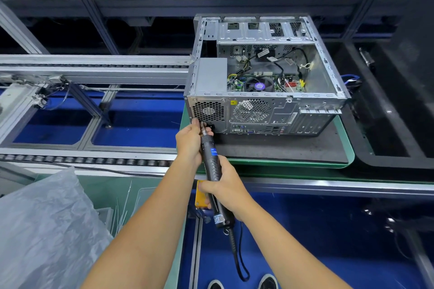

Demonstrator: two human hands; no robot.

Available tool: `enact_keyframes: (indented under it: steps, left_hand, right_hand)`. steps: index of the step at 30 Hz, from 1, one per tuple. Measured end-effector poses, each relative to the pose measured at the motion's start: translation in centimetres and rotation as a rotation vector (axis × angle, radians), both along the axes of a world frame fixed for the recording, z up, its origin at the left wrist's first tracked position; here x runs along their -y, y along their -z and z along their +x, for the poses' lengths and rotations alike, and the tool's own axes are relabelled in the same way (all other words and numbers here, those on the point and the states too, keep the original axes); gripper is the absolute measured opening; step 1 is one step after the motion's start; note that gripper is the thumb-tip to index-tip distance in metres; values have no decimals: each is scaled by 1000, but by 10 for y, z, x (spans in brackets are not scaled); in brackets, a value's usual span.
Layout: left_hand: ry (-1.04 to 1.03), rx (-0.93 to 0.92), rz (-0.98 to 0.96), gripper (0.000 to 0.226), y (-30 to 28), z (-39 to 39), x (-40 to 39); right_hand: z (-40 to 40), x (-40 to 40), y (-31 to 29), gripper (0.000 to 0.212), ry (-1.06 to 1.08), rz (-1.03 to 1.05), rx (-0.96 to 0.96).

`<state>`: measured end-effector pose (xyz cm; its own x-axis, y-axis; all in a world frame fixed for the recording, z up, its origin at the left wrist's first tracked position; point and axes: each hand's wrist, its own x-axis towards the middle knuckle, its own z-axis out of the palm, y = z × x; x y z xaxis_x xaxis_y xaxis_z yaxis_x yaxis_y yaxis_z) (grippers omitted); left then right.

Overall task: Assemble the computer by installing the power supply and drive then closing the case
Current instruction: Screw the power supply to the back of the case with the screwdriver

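An open grey computer case [324, 70] lies on its side on a dark mat, rear panel facing me. The grey power supply [211, 75] sits in its near-left corner, its fan grille [207, 110] showing at the rear. My right hand [225, 185] grips the handle of a black electric screwdriver [211, 159]. Its tip touches the rear panel below the grille, at the lower left. My left hand [189, 139] pinches the screwdriver's front end by the bit and steadies it against the case. Motherboard, CPU fan [259, 85] and cables show inside.
The case stands on a dark mat [281, 148] over a green pallet [350, 150] on a roller conveyor [94, 161]. A black case panel [411, 77] leans at the right. A clear plastic bag [47, 225] lies near left. A yellow box [199, 195] sits below my hands.
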<state>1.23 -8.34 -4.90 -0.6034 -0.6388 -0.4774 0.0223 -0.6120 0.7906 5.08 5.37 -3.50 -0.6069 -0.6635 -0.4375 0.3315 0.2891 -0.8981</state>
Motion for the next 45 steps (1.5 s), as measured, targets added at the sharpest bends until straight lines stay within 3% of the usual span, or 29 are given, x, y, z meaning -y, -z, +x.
enact_keyframes:
  steps: [5, 15, 24, 26, 30, 33, 36, 40, 45]
  left_hand:
    - [12, 23, -17, 27, -1, 0, 1]
    - [-35, -63, 173, 17, -4, -3, 2]
    - [43, -45, 152, 17, 15, -3, -11]
    - [96, 76, -17, 17, 18, -6, -14]
    - [236, 474, -644, 15, 19, -10, -21]
    - [230, 599, -888, 17, 16, -10, -31]
    - [206, 628, -1146, 12, 21, -4, -39]
    - [333, 571, -1543, 17, 37, 10, -47]
    - [444, 516, -1790, 35, 43, 17, -42]
  right_hand:
    - [-1, 0, 1, 50, -4, -6, 8]
    - [-1, 1, 4, 51, -2, -21, 0]
    - [-3, -12, 16, 48, 28, 19, 49]
    - [-5, -18, 19, 50, 32, 39, 50]
    - [-10, -30, 22, 50, 41, 73, 58]
    - [-12, -38, 22, 50, 35, 78, 59]
    - [-15, -46, 21, 50, 33, 82, 53]
    - [-20, -52, 23, 52, 38, 91, 35]
    - [-23, -60, 27, 54, 50, 100, 35]
